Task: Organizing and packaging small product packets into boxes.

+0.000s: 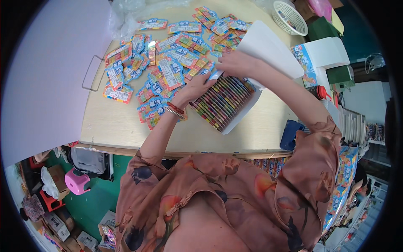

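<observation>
A white cardboard display box (244,114) stands on the table in front of me, packed with a tight row of thin, colourful packs (222,103). Its white lid (268,48) is folded up on the far right side. My left hand (196,88) closes round the box's left edge, thumb on top. Over the far edge reaches my right hand (236,64), its fingers bent down beside a blue-and-white strip of the box. Exactly what those fingertips pinch is hidden. Loose blister-carded packs (171,71), blue, red and yellow, are scattered beyond and left of my hands.
A white plastic basket (289,19) sits at the far right of the table (126,130). Another opened box (323,56) and a red-capped bottle (321,92) stand at the right. Clear plastic bags (124,19) lie at the back left. A pink stool (77,181) is on the floor.
</observation>
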Demonstrator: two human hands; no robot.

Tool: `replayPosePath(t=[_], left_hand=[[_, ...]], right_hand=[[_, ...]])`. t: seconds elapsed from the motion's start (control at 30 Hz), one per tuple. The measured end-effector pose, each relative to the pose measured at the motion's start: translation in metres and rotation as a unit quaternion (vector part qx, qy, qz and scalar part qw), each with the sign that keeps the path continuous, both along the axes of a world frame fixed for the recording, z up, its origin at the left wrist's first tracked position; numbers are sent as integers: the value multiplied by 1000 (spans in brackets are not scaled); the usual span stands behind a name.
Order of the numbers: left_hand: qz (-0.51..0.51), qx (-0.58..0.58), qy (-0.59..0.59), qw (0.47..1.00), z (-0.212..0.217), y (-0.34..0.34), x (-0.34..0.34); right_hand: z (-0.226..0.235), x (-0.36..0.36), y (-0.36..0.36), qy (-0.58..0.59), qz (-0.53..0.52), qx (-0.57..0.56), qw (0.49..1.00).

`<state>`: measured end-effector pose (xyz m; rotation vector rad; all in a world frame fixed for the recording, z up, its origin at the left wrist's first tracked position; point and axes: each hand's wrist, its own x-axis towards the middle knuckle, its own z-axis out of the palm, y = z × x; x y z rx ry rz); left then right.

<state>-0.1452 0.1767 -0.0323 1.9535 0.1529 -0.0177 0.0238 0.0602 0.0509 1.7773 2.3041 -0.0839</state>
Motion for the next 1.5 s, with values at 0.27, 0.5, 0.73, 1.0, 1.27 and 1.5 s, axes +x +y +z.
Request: replayPosePath(t=[0.27,0.5,0.73,1.0,1.27,1.5], left_hand=[[51,56,9,997,-10,-11,-17],[86,80,-64,991,-7,-12,-72],[108,52,12,993,5,-15,-79],[80,18,-28,996,17,-7,-4],[40,-75,8,996,11,-9,49],[-20,-88,34,995,1,2,53]], right_hand=[[10,1,47,207,-153,-256,932],[5,28,53,46,-55,-184,980],[24,4,13,28,-30,-44,998],[12,11,7,22,-48,-9,999],[-16,13,-16,-216,70,92,969],[-17,20,-15,-200,69,112,971]])
